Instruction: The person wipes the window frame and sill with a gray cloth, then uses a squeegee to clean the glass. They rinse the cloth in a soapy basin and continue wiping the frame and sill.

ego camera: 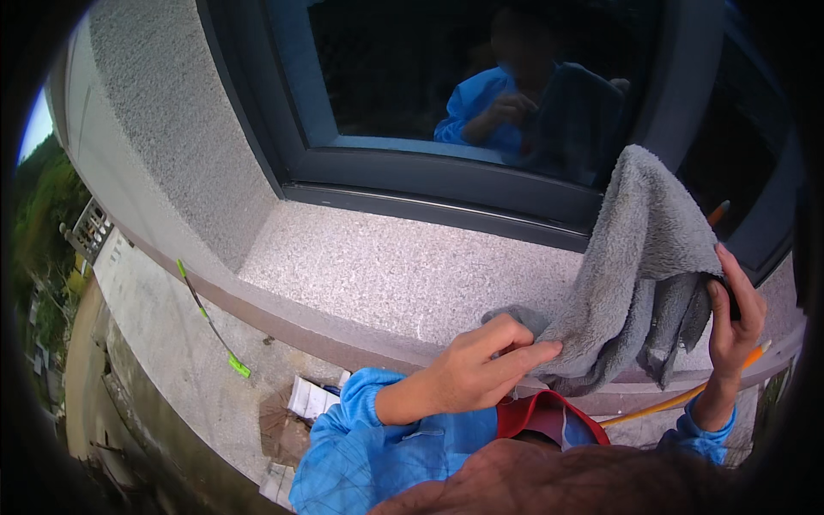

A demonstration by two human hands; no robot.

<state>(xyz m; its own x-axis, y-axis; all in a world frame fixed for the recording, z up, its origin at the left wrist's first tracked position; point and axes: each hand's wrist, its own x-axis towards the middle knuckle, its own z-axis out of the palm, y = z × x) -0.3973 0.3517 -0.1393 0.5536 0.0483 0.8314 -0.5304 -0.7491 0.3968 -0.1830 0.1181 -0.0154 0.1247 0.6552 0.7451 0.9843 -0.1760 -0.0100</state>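
A grey plush cloth [618, 277] hangs in folds in front of the window, over the sill. My left hand [476, 367] pinches its lower left part between thumb and fingers. On the other side, my right hand [737, 309] grips the cloth's right edge, where a dark strip shows beside the fingers. The cloth's top rises to a rounded peak near the window frame [425, 180]. Whatever lies beneath the folds is hidden.
Below the cloth is a speckled stone sill [399, 270]. The dark window glass [399, 84] reflects a person in blue. An orange pole [682, 398] slants under my right arm. A green-and-grey long-handled tool [206, 315] lies on the concrete floor [161, 335], near a cardboard piece [280, 425].
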